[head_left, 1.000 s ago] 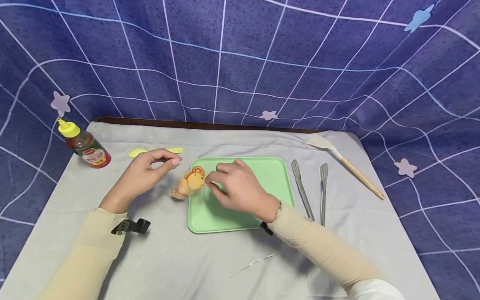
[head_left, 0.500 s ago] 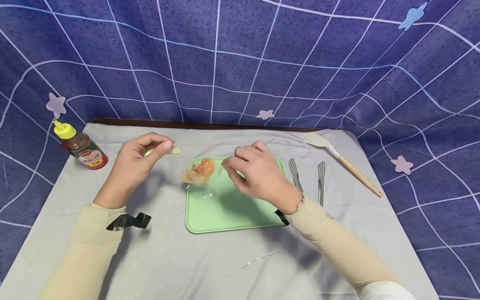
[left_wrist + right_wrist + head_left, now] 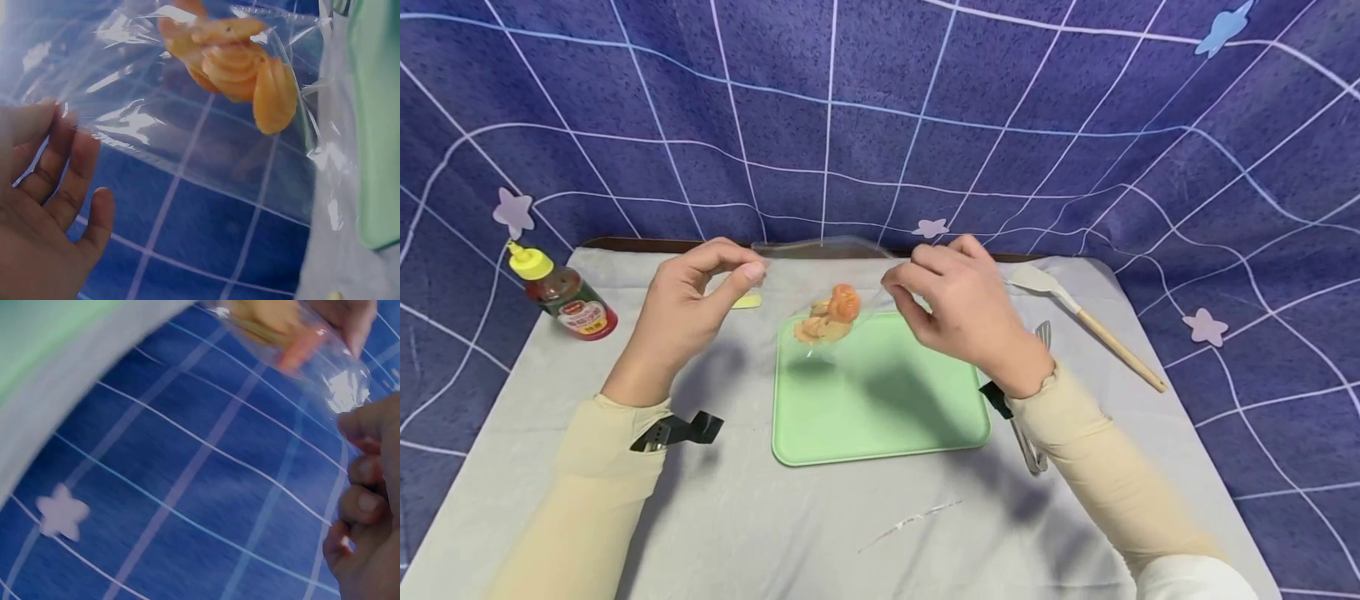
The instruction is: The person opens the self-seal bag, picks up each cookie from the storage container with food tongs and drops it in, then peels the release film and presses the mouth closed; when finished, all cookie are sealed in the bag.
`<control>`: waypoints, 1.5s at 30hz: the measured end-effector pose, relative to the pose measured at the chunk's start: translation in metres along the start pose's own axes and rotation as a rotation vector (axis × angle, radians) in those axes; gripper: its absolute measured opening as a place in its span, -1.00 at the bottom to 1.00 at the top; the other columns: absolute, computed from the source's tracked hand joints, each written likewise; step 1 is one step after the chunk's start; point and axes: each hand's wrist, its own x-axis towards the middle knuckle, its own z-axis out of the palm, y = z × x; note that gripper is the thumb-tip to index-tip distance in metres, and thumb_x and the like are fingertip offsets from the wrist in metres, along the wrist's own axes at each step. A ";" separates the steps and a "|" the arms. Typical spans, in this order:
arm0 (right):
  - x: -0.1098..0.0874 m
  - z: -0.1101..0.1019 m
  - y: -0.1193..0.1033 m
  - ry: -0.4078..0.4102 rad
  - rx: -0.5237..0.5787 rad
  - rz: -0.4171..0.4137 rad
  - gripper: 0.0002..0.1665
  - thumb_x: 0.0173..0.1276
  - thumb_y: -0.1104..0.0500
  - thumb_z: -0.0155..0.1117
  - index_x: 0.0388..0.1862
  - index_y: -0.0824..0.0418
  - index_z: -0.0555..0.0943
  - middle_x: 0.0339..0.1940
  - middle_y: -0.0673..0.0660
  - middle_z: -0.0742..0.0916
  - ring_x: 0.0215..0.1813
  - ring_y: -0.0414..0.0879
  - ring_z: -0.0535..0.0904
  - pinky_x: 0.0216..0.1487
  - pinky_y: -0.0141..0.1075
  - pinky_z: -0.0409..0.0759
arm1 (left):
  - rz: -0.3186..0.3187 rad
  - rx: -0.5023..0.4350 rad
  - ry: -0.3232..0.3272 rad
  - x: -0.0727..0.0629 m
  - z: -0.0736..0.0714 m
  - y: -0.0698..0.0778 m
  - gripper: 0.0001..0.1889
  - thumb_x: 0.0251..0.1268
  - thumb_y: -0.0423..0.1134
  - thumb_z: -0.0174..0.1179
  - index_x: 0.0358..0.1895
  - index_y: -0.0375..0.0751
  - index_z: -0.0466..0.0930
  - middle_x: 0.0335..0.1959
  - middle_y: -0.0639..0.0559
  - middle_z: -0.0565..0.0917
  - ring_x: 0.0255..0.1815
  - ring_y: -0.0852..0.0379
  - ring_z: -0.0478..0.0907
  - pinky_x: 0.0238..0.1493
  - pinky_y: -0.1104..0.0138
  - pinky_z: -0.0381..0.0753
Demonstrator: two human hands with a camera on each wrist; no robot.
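Observation:
A clear plastic bag (image 3: 144,125) hangs stretched between my two hands, over the back of the green tray (image 3: 880,433). Inside it, bunched low down, are several orange-brown pieces shaped like cookies (image 3: 231,65), one of them more orange and ring-like in the head view. My left hand (image 3: 681,312) pinches one side of the bag's top between thumb and fingers, its little finger loose in the left wrist view. On the other side my right hand (image 3: 962,308) pinches the film with thumb and forefinger, the other fingers curled.
A sauce bottle (image 3: 580,308) with a yellow cap stands at the left. Behind my left hand a yellow handle (image 3: 747,302) shows. At the right lie metal tongs (image 3: 1030,450), partly under my right forearm, and a white spatula (image 3: 1105,337) with a wooden handle.
The bag with its pieces has risen and shifted right, from the tray's left edge to above its back part. My right hand has moved right and up, spreading the film; my left hand rose too.

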 end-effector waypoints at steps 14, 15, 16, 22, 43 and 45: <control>-0.007 -0.001 0.001 0.049 0.070 0.057 -0.86 0.46 0.23 0.23 -0.19 0.09 0.73 -0.41 -0.10 0.72 -0.57 -0.26 0.40 -0.29 -0.16 0.37 | 0.012 -0.068 0.005 0.006 0.010 -0.003 -0.91 0.41 -0.46 0.26 -0.14 -0.43 0.71 -0.26 -0.10 0.68 -0.21 0.08 0.58 0.03 0.33 0.46; -0.008 -0.002 0.001 0.044 0.064 0.062 -0.88 0.46 0.21 0.25 -0.19 0.09 0.74 -0.42 -0.09 0.71 -0.57 -0.26 0.39 -0.28 -0.16 0.37 | 0.012 -0.088 0.011 0.006 0.011 -0.002 -0.91 0.42 -0.47 0.25 -0.14 -0.46 0.70 -0.27 -0.12 0.67 -0.21 0.07 0.58 0.00 0.34 0.46; -0.010 -0.002 0.001 0.041 0.058 0.067 -0.89 0.45 0.20 0.27 -0.19 0.08 0.74 -0.44 -0.09 0.70 -0.57 -0.25 0.38 -0.28 -0.16 0.36 | 0.012 -0.113 0.016 0.007 0.012 -0.002 -0.91 0.42 -0.49 0.23 -0.14 -0.49 0.68 -0.28 -0.14 0.66 -0.22 0.06 0.57 0.00 0.34 0.45; -0.015 -0.009 -0.002 -0.004 0.097 0.013 -0.88 0.41 0.21 0.30 -0.18 0.06 0.75 -0.48 -0.13 0.67 -0.60 -0.30 0.32 -0.28 -0.17 0.36 | 0.036 -0.051 -0.040 0.014 0.013 0.009 -0.92 0.43 -0.49 0.22 -0.17 -0.46 0.68 -0.23 -0.11 0.64 -0.14 0.10 0.55 0.05 0.33 0.45; -0.011 0.030 0.004 -0.278 0.758 0.137 -0.69 0.50 0.19 0.30 0.19 0.12 0.66 -0.01 -0.09 0.69 -0.18 -0.20 0.52 -0.29 -0.16 0.53 | 0.270 0.069 -0.527 0.019 0.029 0.019 -0.70 0.34 -0.44 0.33 -0.20 0.20 0.72 0.28 0.08 0.44 0.34 0.04 0.19 0.24 0.03 0.23; -0.008 0.037 0.002 -0.340 0.843 0.113 -0.68 0.50 0.20 0.31 0.19 0.10 0.65 0.10 -0.09 0.67 -0.07 -0.16 0.53 -0.25 -0.14 0.52 | 0.263 0.057 -0.578 0.018 0.033 0.019 -0.69 0.37 -0.40 0.32 -0.20 0.26 0.71 0.33 0.10 0.39 0.38 0.05 0.14 0.26 -0.02 0.22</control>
